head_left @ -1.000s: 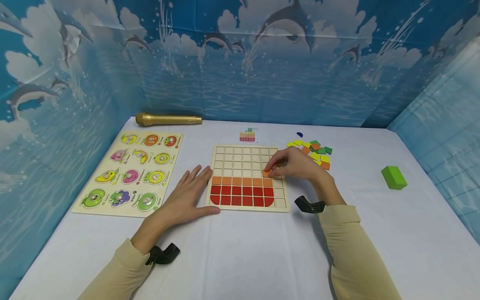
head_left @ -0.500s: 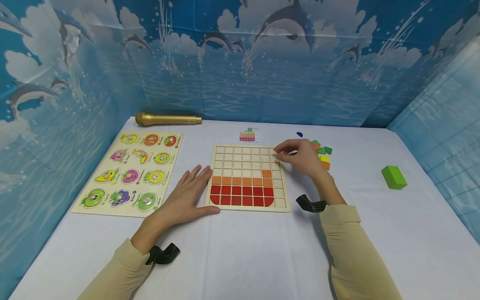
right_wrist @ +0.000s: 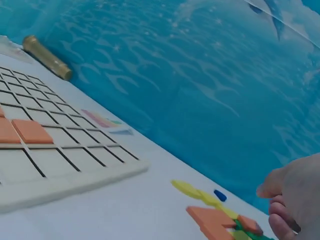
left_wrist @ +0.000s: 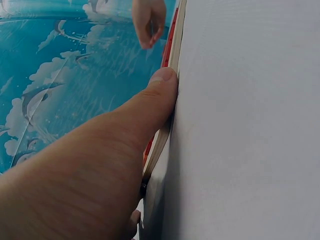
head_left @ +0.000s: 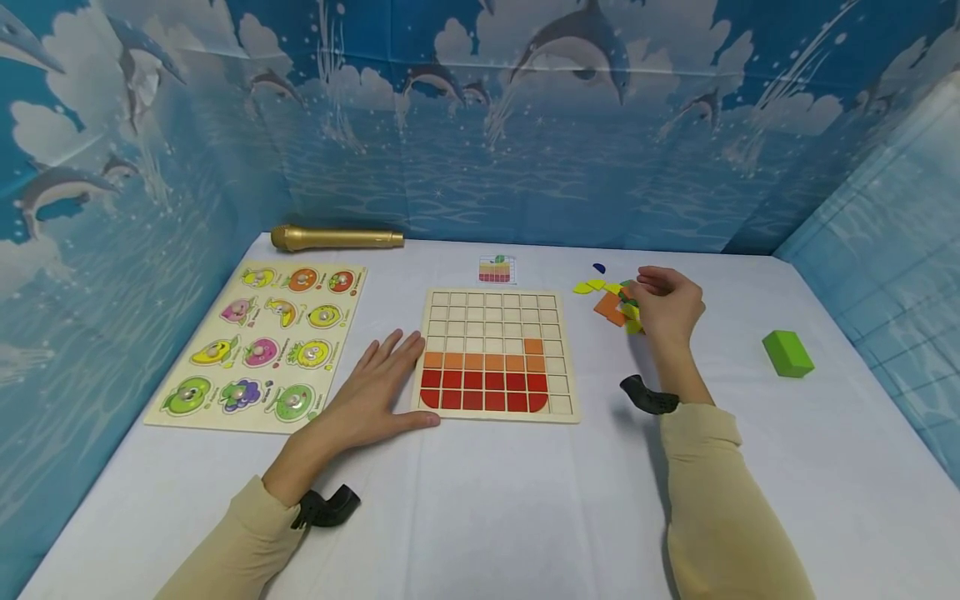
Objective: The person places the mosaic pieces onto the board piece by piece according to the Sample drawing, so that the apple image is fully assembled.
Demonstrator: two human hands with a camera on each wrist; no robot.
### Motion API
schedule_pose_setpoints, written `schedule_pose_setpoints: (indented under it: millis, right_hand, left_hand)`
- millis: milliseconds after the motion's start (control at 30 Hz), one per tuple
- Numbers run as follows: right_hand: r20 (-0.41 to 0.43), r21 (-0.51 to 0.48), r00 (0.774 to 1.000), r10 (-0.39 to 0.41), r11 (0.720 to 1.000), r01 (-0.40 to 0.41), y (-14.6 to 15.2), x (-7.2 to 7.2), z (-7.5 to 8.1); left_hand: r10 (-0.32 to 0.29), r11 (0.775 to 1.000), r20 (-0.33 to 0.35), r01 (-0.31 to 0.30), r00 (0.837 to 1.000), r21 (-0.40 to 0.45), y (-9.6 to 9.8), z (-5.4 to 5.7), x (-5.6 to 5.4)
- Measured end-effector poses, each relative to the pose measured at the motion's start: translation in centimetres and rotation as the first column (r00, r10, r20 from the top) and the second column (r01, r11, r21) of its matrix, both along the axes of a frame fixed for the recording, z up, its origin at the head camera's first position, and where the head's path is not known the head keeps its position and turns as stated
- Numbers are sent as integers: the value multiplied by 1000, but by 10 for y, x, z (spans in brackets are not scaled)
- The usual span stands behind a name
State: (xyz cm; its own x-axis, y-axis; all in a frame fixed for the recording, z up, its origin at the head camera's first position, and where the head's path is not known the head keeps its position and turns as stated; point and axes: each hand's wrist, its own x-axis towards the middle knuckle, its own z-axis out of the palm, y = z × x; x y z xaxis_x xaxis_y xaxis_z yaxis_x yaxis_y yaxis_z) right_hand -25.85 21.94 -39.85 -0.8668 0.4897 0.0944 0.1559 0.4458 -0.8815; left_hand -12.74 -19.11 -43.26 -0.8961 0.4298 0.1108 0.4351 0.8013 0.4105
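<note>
Right hand (head_left: pixel 670 304): fingers bent at the right side of the loose tiles (head_left: pixel 609 308); from here I cannot tell whether any tile is pinched.
Left hand (head_left: pixel 375 383): laid out flat, fingers spread and gripping nothing, thumb against the grid board (head_left: pixel 476 315) at its near left corner.
Loose tiles: orange, yellow and green, overlapping on the table (head_left: pixel 510 508), just off the board's far right corner; a dark blue piece (head_left: pixel 599 268) lies apart, nearer the table's far edge.
Board rows: red tiles (head_left: pixel 473 400) in the two nearest the near edge, orange tiles (head_left: pixel 473 362) above them, then a single orange tile (head_left: pixel 533 347).
Pile risk: lifting one tile could drag or flip its neighbours, because they overlap.
Board risk: a push from the left hand could skew the board and jog the tiles set in it.
Far edge: picture card (head_left: pixel 497 270) behind the board, gold microphone (head_left: pixel 337 240) at the table's far left corner.
Sides: fruit puzzle (head_left: pixel 225 423) by the table's left edge, green block (head_left: pixel 787 356) towards the right edge.
</note>
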Motion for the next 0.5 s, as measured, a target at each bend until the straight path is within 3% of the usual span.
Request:
schedule_pose_setpoints:
  millis: [133, 500]
  right_hand:
    - [21, 47, 1000, -13, 999, 12, 8, -1, -8]
    - [-35, 251, 991, 130, 961, -117, 15, -3, -27]
  left_hand:
    - [1, 1000, 3, -1, 1000, 1, 0, 0, 0]
    - [1, 1000, 4, -1, 1000, -2, 1, 2, 0]
